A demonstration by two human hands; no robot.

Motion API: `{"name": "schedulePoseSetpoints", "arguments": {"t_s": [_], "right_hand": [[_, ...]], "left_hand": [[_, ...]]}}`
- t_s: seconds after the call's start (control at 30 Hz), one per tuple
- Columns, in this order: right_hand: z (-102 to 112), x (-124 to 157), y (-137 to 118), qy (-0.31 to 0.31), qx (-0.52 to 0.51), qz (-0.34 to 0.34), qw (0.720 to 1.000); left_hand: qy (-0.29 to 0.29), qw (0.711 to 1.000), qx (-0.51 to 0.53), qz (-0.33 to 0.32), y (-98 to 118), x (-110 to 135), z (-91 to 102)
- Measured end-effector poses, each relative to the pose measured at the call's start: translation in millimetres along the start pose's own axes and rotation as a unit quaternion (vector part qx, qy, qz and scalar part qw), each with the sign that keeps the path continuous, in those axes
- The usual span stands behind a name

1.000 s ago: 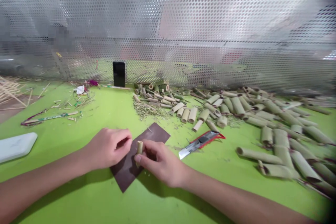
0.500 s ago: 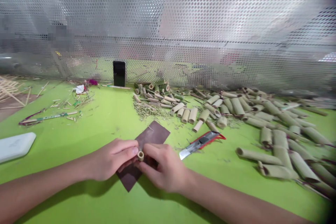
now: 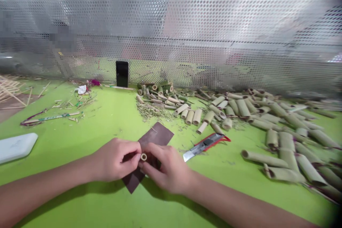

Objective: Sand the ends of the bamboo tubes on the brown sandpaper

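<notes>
We log a short bamboo ring [image 3: 143,156] pinched between both hands, directly above the near half of the dark brown sheet [image 3: 158,135], which lies diamond-wise on the green desk [image 3: 80,201]. The left hand [image 3: 114,160] comes in from the sheet's left side, its curled fingers [image 3: 133,149] closed against the ring's left side. The right hand [image 3: 167,171] comes in from the sheet's lower right, its fingers [image 3: 152,165] closed on the ring from the right and below. The hands nearly meet, and the ring's pale open end shows between the fingertips, with both hands' fingers touching it. A utility knife [image 3: 205,145] with a red-edged body and bare blade lies just right of the sheet. Beyond the sheet, a scatter of green-skinned bamboo tubes [image 3: 283,142] spreads rightward, and a smaller heap of bamboo pieces [image 3: 157,98] sits on pale shavings. Left of the sheet lie a white pad [image 3: 16,148] and loose bamboo splinters [image 3: 66,105]. Far beyond the sheet, a black phone [image 3: 122,74] stands upright against a perforated metal screen [image 3: 187,17].
</notes>
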State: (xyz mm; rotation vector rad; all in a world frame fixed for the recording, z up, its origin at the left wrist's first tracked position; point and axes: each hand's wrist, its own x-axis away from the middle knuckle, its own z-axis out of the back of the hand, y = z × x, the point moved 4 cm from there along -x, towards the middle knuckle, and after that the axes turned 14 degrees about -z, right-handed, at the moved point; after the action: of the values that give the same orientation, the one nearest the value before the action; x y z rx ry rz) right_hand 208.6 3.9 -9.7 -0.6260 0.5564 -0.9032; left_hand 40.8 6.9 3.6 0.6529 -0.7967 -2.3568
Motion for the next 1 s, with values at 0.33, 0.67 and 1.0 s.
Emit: {"name": "schedulePoseSetpoints", "arguments": {"t_s": [0.33, 0.67, 1.0], "right_hand": [[10, -1, -1, 0.066, -0.032, 0.006, 0.997], [12, -5, 14, 0.054, -0.099, -0.019, 0.993], [9, -3, 6, 0.090, 0.063, 0.049, 0.993]], "left_hand": [[0.025, 0.997, -0.080, 0.002, -13, -8, 9.8], [0.065, 0.907, -0.334, 0.247, -103, 11, 111.1], [-0.023, 0.985, -0.147, 0.083, -22, -7, 28.7]]}}
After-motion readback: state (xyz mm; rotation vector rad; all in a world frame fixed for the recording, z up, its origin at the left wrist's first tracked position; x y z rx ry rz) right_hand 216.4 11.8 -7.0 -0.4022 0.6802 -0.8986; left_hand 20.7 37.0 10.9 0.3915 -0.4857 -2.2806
